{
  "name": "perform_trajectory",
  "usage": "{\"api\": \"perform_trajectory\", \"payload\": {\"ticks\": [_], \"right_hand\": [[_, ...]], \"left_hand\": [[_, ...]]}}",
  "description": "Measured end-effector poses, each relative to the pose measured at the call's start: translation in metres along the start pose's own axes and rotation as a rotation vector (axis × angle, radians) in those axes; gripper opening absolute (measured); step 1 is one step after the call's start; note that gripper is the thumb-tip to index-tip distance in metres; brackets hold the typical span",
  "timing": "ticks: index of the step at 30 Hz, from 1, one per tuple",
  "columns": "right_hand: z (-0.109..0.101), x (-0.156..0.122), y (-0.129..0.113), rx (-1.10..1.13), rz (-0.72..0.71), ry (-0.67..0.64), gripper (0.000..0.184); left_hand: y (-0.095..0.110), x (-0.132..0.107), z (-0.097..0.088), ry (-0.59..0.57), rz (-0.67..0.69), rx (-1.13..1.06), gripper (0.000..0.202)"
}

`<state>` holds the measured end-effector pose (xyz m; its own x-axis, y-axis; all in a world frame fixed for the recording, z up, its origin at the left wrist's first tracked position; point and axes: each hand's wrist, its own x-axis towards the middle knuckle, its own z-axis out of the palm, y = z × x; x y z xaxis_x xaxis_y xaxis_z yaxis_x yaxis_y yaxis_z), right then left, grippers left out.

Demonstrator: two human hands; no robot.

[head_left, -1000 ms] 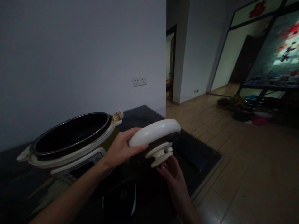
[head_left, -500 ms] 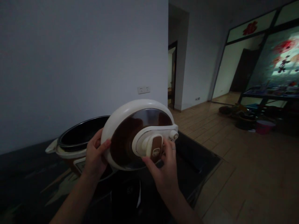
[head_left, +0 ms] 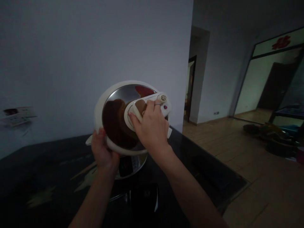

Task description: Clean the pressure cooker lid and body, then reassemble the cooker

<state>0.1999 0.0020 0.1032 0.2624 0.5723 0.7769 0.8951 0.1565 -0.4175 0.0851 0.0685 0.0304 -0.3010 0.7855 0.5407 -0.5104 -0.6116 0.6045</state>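
A round pressure cooker lid (head_left: 116, 126), brown and shiny with a white rim, is held up tilted toward me. My right hand (head_left: 153, 126) is closed round its white and brown handle (head_left: 140, 107). At the lid's lower left rim, my left hand (head_left: 103, 150) grips the edge with its fingers. A white valve knob (head_left: 163, 98) and a small red pin show at the lid's right end. Behind and below the lid stands the electric pressure cooker (head_left: 129, 166), its control panel partly visible; the lid hides its opening.
The cooker stands on a dark table (head_left: 201, 164) against a pale wall (head_left: 71, 63). A black object (head_left: 144, 199) lies at the front of the table. Tiled floor (head_left: 223, 136) runs off to the right, with a doorway (head_left: 191, 88) beyond.
Both hands have carried the lid up and over the cooker, covering its opening from view. The lid has tilted and turned, and my right hand now wraps further over the handle. The view has shifted left.
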Motion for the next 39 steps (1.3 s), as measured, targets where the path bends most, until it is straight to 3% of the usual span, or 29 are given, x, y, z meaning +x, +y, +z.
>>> {"api": "perform_trajectory", "payload": {"ticks": [6, 9, 12, 16, 18, 21, 25, 31, 39], "right_hand": [[0.032, 0.065, -0.021, -0.042, -0.135, 0.089, 0.054], [0.046, 0.100, -0.025, -0.094, -0.194, 0.021, 0.054], [0.061, 0.130, -0.028, -0.145, -0.235, -0.094, 0.054], [0.085, 0.153, -0.030, -0.183, -0.256, -0.265, 0.054], [0.100, 0.157, -0.030, -0.219, -0.263, -0.349, 0.054], [0.122, 0.156, -0.029, -0.294, -0.305, -0.452, 0.055], [0.147, 0.146, -0.027, -0.339, -0.340, -0.531, 0.054], [0.166, 0.127, -0.022, -0.368, -0.368, -0.607, 0.053], [0.176, 0.113, -0.021, -0.413, -0.379, -0.647, 0.054]], "left_hand": [[0.002, 0.016, 0.026, 0.164, 0.181, -0.051, 0.035], [0.008, 0.019, 0.028, 0.036, 0.233, -0.022, 0.042], [0.015, 0.026, 0.010, -0.133, 0.170, 0.027, 0.045], [0.014, 0.046, -0.044, -0.027, 0.181, 0.129, 0.036], [0.008, 0.060, -0.075, 0.052, 0.243, 0.297, 0.032], [-0.004, 0.082, -0.114, 0.030, 0.199, 0.618, 0.031], [-0.026, 0.105, -0.144, -0.031, 0.087, 0.759, 0.038], [-0.049, 0.114, -0.158, -0.046, -0.032, 0.719, 0.040], [-0.055, 0.112, -0.159, -0.035, -0.093, 0.630, 0.040]]}}
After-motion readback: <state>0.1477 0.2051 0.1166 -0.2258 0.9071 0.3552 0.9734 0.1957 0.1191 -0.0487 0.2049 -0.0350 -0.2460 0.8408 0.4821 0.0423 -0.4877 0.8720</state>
